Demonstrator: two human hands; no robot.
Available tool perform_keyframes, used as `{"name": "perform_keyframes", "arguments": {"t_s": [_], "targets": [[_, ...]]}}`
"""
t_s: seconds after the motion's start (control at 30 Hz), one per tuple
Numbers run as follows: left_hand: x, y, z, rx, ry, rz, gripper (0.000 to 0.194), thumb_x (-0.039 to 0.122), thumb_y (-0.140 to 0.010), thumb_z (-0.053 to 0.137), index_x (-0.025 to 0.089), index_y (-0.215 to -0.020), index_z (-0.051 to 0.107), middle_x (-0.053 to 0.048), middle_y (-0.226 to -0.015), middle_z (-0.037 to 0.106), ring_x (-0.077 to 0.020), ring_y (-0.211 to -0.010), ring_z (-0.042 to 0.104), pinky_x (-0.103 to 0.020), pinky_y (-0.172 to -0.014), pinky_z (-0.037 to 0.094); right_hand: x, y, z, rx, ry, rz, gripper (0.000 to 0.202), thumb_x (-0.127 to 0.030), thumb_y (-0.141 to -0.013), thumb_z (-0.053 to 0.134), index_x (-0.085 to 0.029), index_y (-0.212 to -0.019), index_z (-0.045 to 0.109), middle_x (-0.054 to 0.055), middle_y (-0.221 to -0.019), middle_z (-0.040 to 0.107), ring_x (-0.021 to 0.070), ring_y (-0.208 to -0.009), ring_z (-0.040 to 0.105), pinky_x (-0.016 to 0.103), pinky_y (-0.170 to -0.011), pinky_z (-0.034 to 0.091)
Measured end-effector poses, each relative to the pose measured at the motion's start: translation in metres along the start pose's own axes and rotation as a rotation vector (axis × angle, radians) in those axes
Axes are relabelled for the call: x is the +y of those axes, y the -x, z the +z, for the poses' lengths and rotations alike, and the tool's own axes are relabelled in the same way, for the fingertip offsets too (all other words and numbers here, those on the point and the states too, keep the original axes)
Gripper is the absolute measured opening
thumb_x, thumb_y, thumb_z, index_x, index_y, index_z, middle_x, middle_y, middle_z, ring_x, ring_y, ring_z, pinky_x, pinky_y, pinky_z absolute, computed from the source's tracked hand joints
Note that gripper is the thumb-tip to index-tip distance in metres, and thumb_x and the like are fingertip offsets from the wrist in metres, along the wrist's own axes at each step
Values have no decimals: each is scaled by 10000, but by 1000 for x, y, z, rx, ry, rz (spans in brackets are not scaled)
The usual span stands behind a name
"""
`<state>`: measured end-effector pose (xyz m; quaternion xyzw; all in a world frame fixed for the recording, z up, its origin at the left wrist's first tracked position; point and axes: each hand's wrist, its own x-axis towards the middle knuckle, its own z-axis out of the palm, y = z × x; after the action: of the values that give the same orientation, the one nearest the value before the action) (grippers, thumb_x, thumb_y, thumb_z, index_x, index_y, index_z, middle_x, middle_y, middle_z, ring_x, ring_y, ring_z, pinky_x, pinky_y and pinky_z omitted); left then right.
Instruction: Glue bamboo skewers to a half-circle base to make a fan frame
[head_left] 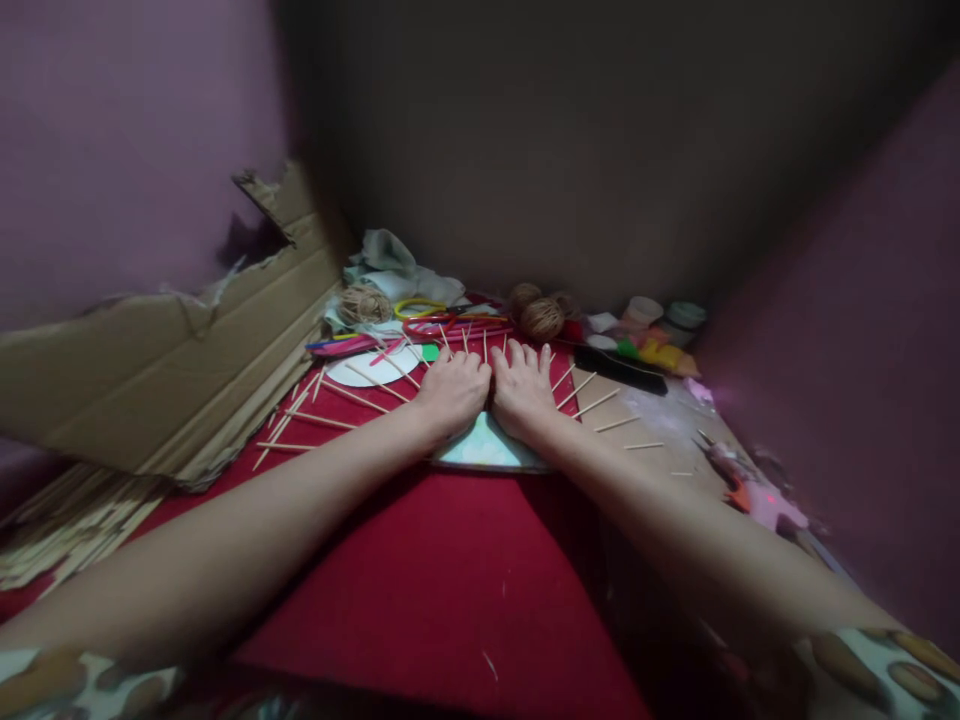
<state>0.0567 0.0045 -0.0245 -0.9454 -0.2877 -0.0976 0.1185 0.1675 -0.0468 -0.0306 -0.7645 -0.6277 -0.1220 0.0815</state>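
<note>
A pale blue-green semicircular piece (491, 448) lies on the red surface (450, 570), with thin wooden sticks (352, 396) fanning out around its far side. My left hand (455, 388) rests on the left part of the piece, fingers bent and lying close over the bases of the sticks. Beside it, my right hand (523, 385) presses on the right part, its fingers slightly spread and flat. The thumbs are near each other at the middle. Whatever lies beneath both palms is hidden.
Stacked cardboard (247, 340) stands at the left. Behind the sticks are twine balls (541, 318), yellow-handled scissors (418, 309), a white oval (371, 367) and cloth (405, 285). A black strip (622, 370), jars (684, 320) and a pink glue gun (772, 505) are at the right.
</note>
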Motion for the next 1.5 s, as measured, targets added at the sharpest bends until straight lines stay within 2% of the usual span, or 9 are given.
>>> {"name": "perform_keyframes", "arguments": {"t_s": [0.37,0.67,0.8,0.97,1.1,1.17,1.27,1.37,1.5], "targets": [[15,16,5,-24,99,36,314,146,-919,326,57,-1081,580,-172,-1029,632,-278,-968,562,-401,-818,418,-1,20,3,-20,-1,-3,502,-214,-933,296,-97,-1414,382,200,-1449,397,349,-1340,328,529,-1114,117],[15,27,-4,70,66,-14,256,216,-955,395,133,-1118,575,-99,-1080,616,-205,-994,574,-382,-879,453,1,23,-2,78,-126,-9,461,-149,-878,349,-35,-1290,519,259,-1374,455,374,-1259,400,605,-1075,121],[11,33,-15,101,106,5,215,191,-936,431,149,-1079,586,-94,-1065,613,-197,-1002,562,-371,-902,448,3,37,-14,135,-234,-28,419,-129,-845,386,-39,-1200,591,245,-1304,513,352,-1195,443,562,-1078,182],[-6,34,-25,90,268,10,266,149,-927,359,99,-1088,565,-132,-1052,617,-215,-1001,555,-368,-890,446,15,73,-28,178,-344,-9,346,-125,-848,369,-101,-1045,652,157,-1093,634,244,-1037,537,375,-952,415],[-19,46,-25,-1,390,148,441,400,-876,538,148,-1235,489,-101,-1149,601,-206,-1044,549,-336,-896,446,23,100,-34,131,-851,352,214,-169,-782,428,-177,-838,635,83,-843,651,207,-798,596,339,-739,490],[-21,53,-20,-87,390,221,622,490,-792,622,160,-1291,449,-133,-1226,553,-257,-1088,513,-387,-911,428,23,110,-36,8,-1096,507,150,-198,-732,449,-189,-768,595,53,-708,645,186,-609,598,303,-533,475],[-20,59,-12,-104,347,292,635,471,-785,637,153,-1300,445,-158,-1257,526,-290,-1104,477,-431,-928,396,20,121,-40,-262,-1390,591,127,-237,-717,467,-165,-744,568,59,-624,655,157,-459,585,246,-373,408],[-18,57,-11,-71,349,364,558,390,-828,603,144,-1301,438,-136,-1212,559,-259,-1068,487,-395,-927,391,18,131,-45,-519,-1857,757,164,-234,-745,515,-113,-840,573,112,-716,696,151,-541,660,239,-492,504],[-18,56,-20,-48,366,383,513,338,-841,573,137,-1294,440,-134,-1197,562,-247,-1045,496,-381,-920,395,17,138,-49,-481,-2164,879,178,-165,-778,538,-79,-934,536,161,-837,701,213,-783,723,313,-844,535]]}}
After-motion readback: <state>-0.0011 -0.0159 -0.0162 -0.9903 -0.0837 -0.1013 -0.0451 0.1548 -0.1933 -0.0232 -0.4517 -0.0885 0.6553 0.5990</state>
